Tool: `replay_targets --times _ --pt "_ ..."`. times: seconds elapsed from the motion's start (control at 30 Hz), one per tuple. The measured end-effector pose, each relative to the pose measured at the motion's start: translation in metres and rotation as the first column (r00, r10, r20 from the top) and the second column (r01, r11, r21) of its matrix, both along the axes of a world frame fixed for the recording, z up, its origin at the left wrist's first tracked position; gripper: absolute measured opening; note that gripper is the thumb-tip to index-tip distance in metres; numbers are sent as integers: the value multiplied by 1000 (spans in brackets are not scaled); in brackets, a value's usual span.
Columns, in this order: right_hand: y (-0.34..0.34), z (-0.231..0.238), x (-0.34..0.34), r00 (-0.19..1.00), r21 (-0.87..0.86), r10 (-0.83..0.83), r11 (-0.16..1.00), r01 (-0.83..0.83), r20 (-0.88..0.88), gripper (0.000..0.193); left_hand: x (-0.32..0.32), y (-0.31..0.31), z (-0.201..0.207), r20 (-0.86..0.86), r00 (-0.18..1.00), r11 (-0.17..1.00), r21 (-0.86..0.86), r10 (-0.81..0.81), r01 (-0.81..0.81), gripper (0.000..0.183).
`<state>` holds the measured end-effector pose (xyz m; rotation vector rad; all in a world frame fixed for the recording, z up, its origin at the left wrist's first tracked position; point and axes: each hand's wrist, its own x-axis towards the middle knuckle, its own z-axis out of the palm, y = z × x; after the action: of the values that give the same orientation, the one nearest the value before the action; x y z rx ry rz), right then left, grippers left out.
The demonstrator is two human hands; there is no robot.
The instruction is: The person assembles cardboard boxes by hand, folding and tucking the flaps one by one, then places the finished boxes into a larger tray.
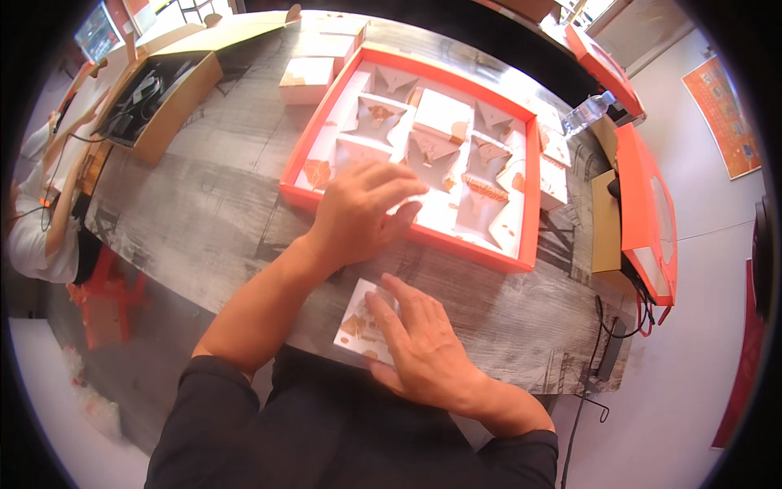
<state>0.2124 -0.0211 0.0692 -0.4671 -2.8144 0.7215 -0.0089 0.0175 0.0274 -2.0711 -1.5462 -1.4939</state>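
Note:
A large red-rimmed tray box [531,196] lies on the table in front of me, with white dividers inside making several compartments. One white carton with gold-brown print [444,114] sits in its upper middle. My left hand [362,208] hovers over the tray's near left rim. Its fingers curve toward the compartments, thumb apart, and nothing shows between them. At the table's near edge is a small white box with gold print [358,326]. My right hand [423,342] grips it from the right, fingertips on its top and far side, thumb at the near side; the palm hides part of it.
White cartons [308,77] stand beyond the tray's left corner, others [552,179] along its right side. A water bottle [588,112] and an upright red box [648,212] are to the right. At far left, an open cardboard box [175,114] holds cables near another person [49,236].

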Motion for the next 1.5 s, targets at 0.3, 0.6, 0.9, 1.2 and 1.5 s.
replay_targets --times 0.3,0.6,0.9,1.2,1.5 --pt "106 80 25 936 -392 -189 918 61 -297 69 1 -6 0 -164 984 988 -147 -69 45 14" --pt "214 10 -51 970 -140 -212 971 196 -116 68 -1 -8 -3 -209 973 983 -172 -101 65 26" --pt "208 1 -73 992 -2 -91 996 91 -82 64 1 -9 -4 -215 973 978 -205 -80 35 25" --pt "209 0 -68 995 117 -84 989 90 -55 66 2 -6 -2 -220 971 979 -195 -96 53 24" --pt "198 -19 -77 984 388 -159 914 117 77 71 4 -6 0 -222 970 977 -205 -98 52 22"
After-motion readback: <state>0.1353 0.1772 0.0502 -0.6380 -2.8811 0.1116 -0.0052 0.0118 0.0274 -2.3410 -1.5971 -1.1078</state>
